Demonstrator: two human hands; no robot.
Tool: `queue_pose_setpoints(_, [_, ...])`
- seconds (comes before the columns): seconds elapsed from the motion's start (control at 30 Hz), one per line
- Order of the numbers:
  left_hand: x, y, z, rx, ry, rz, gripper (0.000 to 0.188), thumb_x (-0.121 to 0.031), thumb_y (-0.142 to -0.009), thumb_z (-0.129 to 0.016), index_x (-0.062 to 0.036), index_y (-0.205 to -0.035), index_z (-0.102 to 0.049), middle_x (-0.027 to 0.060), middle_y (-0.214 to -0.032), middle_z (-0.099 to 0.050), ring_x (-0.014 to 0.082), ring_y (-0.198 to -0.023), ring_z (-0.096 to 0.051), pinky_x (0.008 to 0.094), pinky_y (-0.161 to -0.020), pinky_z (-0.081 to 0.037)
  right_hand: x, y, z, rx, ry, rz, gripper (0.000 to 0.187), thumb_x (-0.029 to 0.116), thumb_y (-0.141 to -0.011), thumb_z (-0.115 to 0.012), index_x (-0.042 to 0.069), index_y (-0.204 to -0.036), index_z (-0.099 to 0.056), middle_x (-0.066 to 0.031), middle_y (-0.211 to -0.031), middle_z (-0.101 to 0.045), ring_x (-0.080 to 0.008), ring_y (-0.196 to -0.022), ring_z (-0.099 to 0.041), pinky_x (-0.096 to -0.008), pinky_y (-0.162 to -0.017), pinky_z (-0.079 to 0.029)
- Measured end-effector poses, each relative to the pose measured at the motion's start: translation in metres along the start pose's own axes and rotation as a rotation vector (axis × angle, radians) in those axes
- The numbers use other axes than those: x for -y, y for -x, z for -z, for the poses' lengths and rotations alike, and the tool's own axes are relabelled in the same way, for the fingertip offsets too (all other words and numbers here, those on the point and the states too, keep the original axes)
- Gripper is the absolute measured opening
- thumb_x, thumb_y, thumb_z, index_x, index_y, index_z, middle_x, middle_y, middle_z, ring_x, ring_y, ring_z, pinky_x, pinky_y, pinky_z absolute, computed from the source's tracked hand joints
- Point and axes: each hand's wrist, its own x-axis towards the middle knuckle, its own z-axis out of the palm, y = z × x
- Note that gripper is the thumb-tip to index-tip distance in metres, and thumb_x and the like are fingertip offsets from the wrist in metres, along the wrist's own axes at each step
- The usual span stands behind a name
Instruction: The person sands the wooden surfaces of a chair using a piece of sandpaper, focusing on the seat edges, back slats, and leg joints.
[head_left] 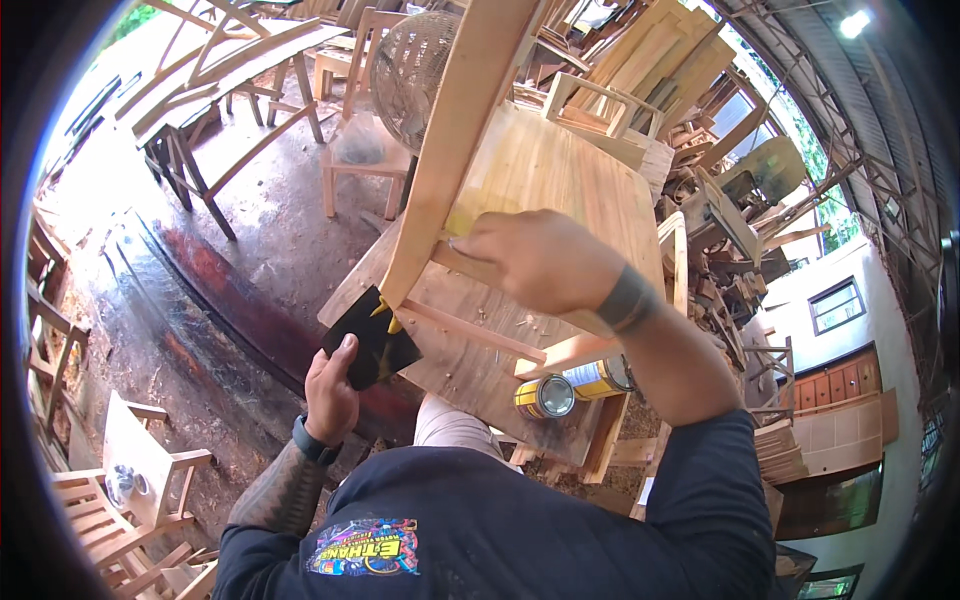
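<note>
Faces a workshop with a dusty, stained floor (265, 190), crowded with lumber and wooden furniture, beside a white wall (885, 320) at the far right. Leans over a broad wooden board (445, 375) directly in front of the body, bearing a pale, chair-like wooden piece (570, 180) with a wide flat panel and a long curved post (470, 100), slanting up past a caged fan (405, 80) in the background. Reaches in from the right side with the right hand (545, 255), setting the fingertips at the joint between post and rail, with the index finger extended and the others curled; cannot tell, through the blur, whether pinching anything there. Holds a flat black sheet (372, 342) in the left hand (332, 390), pinching one edge with the thumb on the face and the fingers mostly hidden behind. Has that sheet close by the lower end of the post; cannot tell whether touching. Has two yellow tins (528, 398) side by side near the board's closer edge, right of the sheet. Carries smears of yellow paste (388, 352) on the black sheet.
</note>
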Motion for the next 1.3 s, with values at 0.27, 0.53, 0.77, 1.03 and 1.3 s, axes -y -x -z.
queue_pose_setpoints(0.27, [0.003,0.001,-0.005,-0.042,-0.080,-0.061,0.026,-0.016,-0.112,-0.060,0.0053,-0.126,-0.065,0.0119,-0.119,-0.074,0.0191,-0.110,-0.073,0.0340,-0.098,-0.059,-0.039,-0.038,0.016,0.135,-0.131,-0.157,0.041,0.015,-0.093,-0.064,0.005,-0.131,-0.074,-0.0198,-0.125,-0.076,-0.0382,-0.117,-0.071,-0.0455,-0.104,-0.055])
queue_pose_setpoints(0.53, [0.015,-0.001,0.015,0.022,-0.612,-0.329,0.026,-0.015,-0.112,-0.060,0.0059,-0.126,-0.068,0.0090,-0.112,-0.073,0.0162,-0.102,-0.072,0.0310,-0.092,-0.058,-0.047,-0.032,0.037,0.341,-0.385,-0.110,0.041,0.016,-0.095,-0.063,0.005,-0.133,-0.074,-0.0197,-0.129,-0.075,-0.0351,-0.118,-0.072,-0.0427,-0.106,-0.054])
queue_pose_setpoints(0.77, [0.002,0.006,0.008,-0.020,-0.692,-0.306,0.020,-0.012,-0.110,-0.062,0.0024,-0.121,-0.070,0.0108,-0.110,-0.070,0.0184,-0.100,-0.071,0.0336,-0.089,-0.058,-0.033,-0.023,0.040,0.393,-0.421,-0.180,0.038,0.012,-0.096,-0.066,0.007,-0.132,-0.075,-0.0170,-0.126,-0.077,-0.0311,-0.115,-0.073,-0.0411,-0.103,-0.055])
queue_pose_setpoints(1.03, [-0.008,-0.013,-0.038,-0.119,0.068,0.088,0.031,-0.023,-0.107,-0.064,0.0006,-0.127,-0.067,0.0125,-0.113,-0.076,0.0253,-0.101,-0.075,0.0404,-0.087,-0.062,-0.089,0.005,0.024,0.169,-0.116,-0.324,0.037,0.015,-0.097,-0.069,0.010,-0.134,-0.074,-0.0181,-0.123,-0.077,-0.0348,-0.110,-0.073,-0.0423,-0.098,-0.056])
queue_pose_setpoints(1.3, [-0.024,-0.022,-0.086,0.076,0.256,0.282,0.036,-0.029,-0.108,-0.057,-0.0040,-0.132,-0.066,0.0102,-0.118,-0.077,0.0258,-0.100,-0.077,0.0451,-0.079,-0.063,-0.007,0.037,0.039,0.236,-0.309,-0.054,0.038,0.012,-0.099,-0.066,0.007,-0.136,-0.073,-0.0197,-0.123,-0.076,-0.0328,-0.112,-0.074,-0.0416,-0.099,-0.056])
